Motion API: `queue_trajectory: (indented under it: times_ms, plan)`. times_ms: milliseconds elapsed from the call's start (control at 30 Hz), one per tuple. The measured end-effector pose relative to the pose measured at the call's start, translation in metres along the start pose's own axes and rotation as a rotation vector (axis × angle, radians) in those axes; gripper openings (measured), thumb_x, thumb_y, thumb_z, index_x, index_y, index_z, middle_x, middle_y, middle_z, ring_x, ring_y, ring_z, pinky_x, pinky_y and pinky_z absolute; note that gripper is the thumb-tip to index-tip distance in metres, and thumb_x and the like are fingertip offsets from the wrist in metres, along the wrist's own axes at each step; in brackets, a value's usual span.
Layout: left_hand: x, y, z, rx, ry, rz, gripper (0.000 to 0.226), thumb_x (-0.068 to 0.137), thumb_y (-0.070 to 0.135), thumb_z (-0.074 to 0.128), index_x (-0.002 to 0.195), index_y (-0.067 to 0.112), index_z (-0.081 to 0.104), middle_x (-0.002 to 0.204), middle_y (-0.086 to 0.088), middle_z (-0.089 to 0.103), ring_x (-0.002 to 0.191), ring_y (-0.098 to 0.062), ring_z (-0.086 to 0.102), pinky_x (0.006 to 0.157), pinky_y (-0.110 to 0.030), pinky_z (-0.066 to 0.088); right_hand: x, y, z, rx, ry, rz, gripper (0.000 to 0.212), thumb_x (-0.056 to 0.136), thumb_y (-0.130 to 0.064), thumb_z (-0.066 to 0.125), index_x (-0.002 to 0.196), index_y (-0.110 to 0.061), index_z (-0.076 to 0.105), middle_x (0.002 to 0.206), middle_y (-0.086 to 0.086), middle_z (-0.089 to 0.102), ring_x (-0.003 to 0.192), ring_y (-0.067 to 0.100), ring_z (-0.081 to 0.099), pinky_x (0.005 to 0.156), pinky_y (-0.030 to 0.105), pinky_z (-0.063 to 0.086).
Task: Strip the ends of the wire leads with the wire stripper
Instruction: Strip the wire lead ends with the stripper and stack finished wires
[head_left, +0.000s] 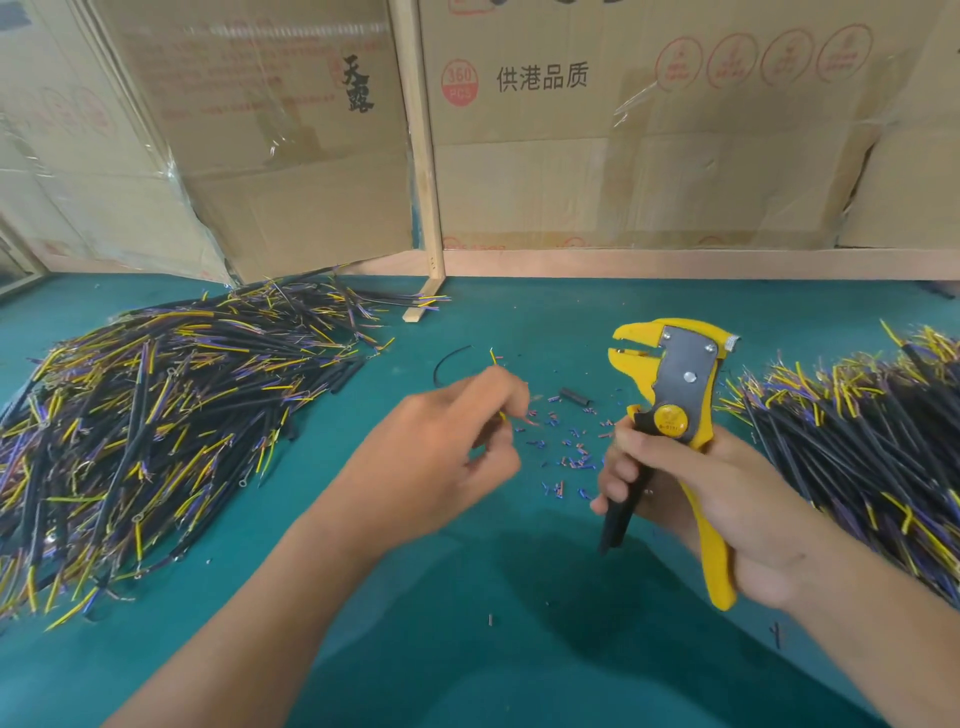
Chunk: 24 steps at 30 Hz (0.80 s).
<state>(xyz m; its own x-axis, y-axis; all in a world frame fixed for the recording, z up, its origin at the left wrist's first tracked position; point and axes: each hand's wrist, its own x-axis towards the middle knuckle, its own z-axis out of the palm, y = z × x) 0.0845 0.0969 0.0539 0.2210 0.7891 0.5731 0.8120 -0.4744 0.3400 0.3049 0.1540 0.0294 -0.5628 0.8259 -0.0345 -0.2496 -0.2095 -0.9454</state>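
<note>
Wire lead (496, 387) pinched in the left hand (447, 452), held up just over the worktop (467, 597), thin yellow end poking out above the fingers and another bit below. Black loop behind the hand probably part of the same lead, hard to say. Wire stripper (670, 410) upright in the right hand (727, 499), grip wrapped round both handles, jaws gaping and nothing in them yet.

Best bet for this step: feed just the tip squarely into the jaws, keep it straight, squeeze in one go.

Litter of stripped bits (569, 452) between the hands. Pile of leads (156, 415) on the left, another pile (857, 431) on the right, cut off by the frame edge. Can't make out which ends in either pile are already bare.
</note>
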Motion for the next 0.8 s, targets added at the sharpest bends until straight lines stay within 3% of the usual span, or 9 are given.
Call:
queue_trajectory:
  times_ms: [200, 267, 400, 567, 800]
  plan:
    - [-0.003, 0.001, 0.005, -0.059, -0.008, -0.006, 0.015, 0.087, 0.023, 0.045, 0.101, 0.026, 0.041, 0.065, 0.008, 0.041, 0.056, -0.016, 0.04, 0.053, -0.026, 0.036, -0.009, 0.006, 0.008, 0.128, -0.253, 0.243, 0.023, 0.079, -0.022, 0.075, 0.089, -0.004, 0.064, 0.075, 0.013, 0.051, 0.066, 0.03, 0.052, 0.071, 0.048, 0.053]
    - [-0.002, 0.001, 0.006, -0.076, 0.014, -0.026, 0.014, 0.088, 0.024, 0.045, 0.101, 0.026, 0.041, 0.066, 0.006, 0.045, 0.057, -0.016, 0.042, 0.054, -0.029, 0.04, -0.01, 0.008, 0.01, 0.139, -0.281, 0.265, 0.024, 0.078, -0.022, 0.076, 0.088, -0.004, 0.064, 0.075, 0.014, 0.05, 0.066, 0.03, 0.052, 0.072, 0.049, 0.053]
    - [-0.002, 0.003, 0.007, -0.12, 0.072, -0.052, 0.014, 0.087, 0.024, 0.046, 0.098, 0.031, 0.04, 0.064, 0.001, 0.043, 0.055, -0.013, 0.038, 0.052, -0.016, 0.03, -0.013, 0.01, 0.014, 0.161, -0.306, 0.27, 0.025, 0.078, -0.021, 0.076, 0.088, -0.003, 0.062, 0.074, 0.015, 0.05, 0.066, 0.031, 0.051, 0.073, 0.048, 0.052]
    - [-0.002, 0.003, 0.01, -0.142, 0.066, -0.09, 0.022, 0.089, 0.016, 0.051, 0.097, 0.032, 0.037, 0.066, 0.002, 0.044, 0.053, -0.013, 0.038, 0.051, -0.014, 0.028, -0.016, 0.01, 0.018, 0.184, -0.387, 0.256, 0.02, 0.082, -0.02, 0.072, 0.087, -0.004, 0.061, 0.074, 0.013, 0.049, 0.066, 0.03, 0.051, 0.073, 0.048, 0.052]
    - [-0.003, 0.004, 0.012, -0.212, 0.031, -0.087, 0.016, 0.087, 0.025, 0.046, 0.1, 0.03, 0.038, 0.068, -0.002, 0.051, 0.056, -0.021, 0.045, 0.053, -0.03, 0.039, -0.016, 0.012, 0.016, 0.174, -0.418, 0.245, 0.029, 0.08, -0.024, 0.079, 0.087, -0.004, 0.06, 0.073, 0.014, 0.049, 0.066, 0.029, 0.051, 0.073, 0.047, 0.051]
